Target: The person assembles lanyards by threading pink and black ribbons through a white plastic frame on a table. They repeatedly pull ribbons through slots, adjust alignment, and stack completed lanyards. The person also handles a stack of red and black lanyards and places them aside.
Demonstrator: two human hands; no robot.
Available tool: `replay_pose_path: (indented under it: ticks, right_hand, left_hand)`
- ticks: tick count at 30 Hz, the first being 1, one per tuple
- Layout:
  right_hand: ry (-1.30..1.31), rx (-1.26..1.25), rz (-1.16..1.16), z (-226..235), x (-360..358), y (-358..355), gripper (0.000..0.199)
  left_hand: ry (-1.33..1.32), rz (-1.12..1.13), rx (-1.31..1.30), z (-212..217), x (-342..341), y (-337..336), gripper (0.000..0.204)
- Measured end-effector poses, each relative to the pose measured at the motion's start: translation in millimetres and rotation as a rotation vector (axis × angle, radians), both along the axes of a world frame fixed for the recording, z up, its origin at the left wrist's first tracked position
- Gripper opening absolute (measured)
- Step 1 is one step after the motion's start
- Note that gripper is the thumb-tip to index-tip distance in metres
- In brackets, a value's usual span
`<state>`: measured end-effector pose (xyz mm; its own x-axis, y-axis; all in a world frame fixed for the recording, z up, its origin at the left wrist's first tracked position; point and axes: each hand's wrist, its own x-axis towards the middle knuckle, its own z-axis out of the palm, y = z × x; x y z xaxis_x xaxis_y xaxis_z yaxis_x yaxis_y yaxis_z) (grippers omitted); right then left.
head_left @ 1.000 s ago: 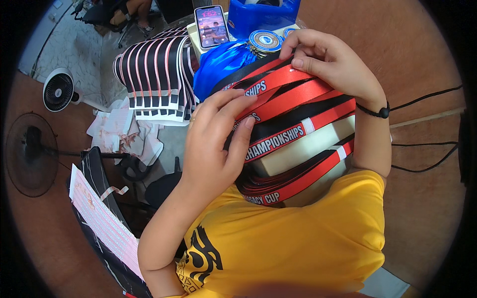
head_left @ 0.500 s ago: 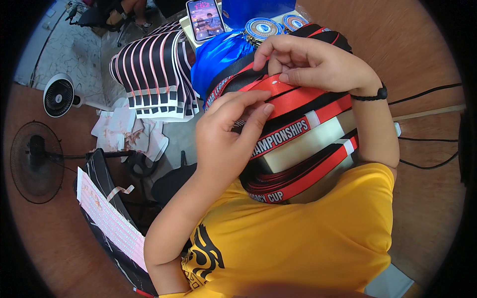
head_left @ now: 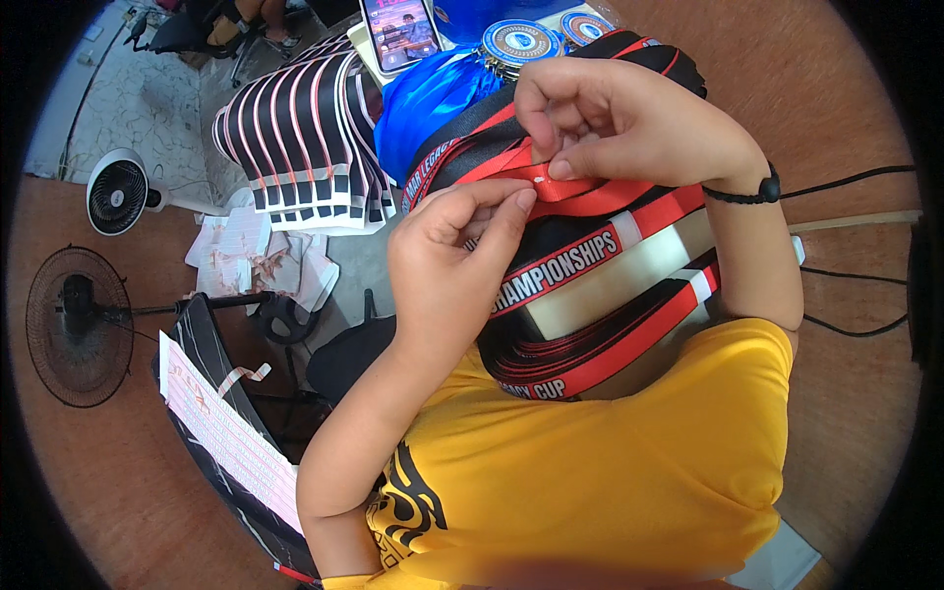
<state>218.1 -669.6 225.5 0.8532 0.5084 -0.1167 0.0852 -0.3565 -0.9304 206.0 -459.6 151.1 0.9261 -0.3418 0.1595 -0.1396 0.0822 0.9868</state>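
Note:
Thumb and fingers of my left hand (head_left: pixel 447 241) are closed in a pinch on the edge of a red-and-black printed medal ribbon (head_left: pixel 580 204). Right beside it, my right hand (head_left: pixel 639 123) pinches the same ribbon, fingertips almost meeting the left ones. A small white spot shows on the ribbon between them. More folded ribbons of this kind (head_left: pixel 565 270) lie in a heap beneath my hands. Nearer to me, a flat coiled stack of ribbons (head_left: pixel 600 364) rests against my yellow shirt.
Beyond the heap are blue satin fabric (head_left: pixel 418 108), round medals (head_left: pixel 519 44) and a phone (head_left: pixel 401 34). Striped black-and-white sheets (head_left: pixel 305 138) hang at the left. A small white fan (head_left: pixel 118 192), a black fan (head_left: pixel 79 324) and scrap paper (head_left: pixel 261 261) are further left.
The pinched red ribbon is now lifted and folded up between my fingertips, where before it lay flatter. My right hand has shifted slightly right. The view has moved a little.

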Motion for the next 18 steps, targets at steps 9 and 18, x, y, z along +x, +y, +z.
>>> replay_pose_path:
  ticks: [9,18]
  right_hand:
    - [-0.174,-0.182,-0.019,7,-10,12,0.026]
    - [-0.452,-0.309,0.02,12,-16,22,0.022]
  left_hand:
    - [-0.091,-0.006,0.052,5,-2,1,0.01]
    - [-0.193,-0.043,0.248,17,-3,8,0.008]
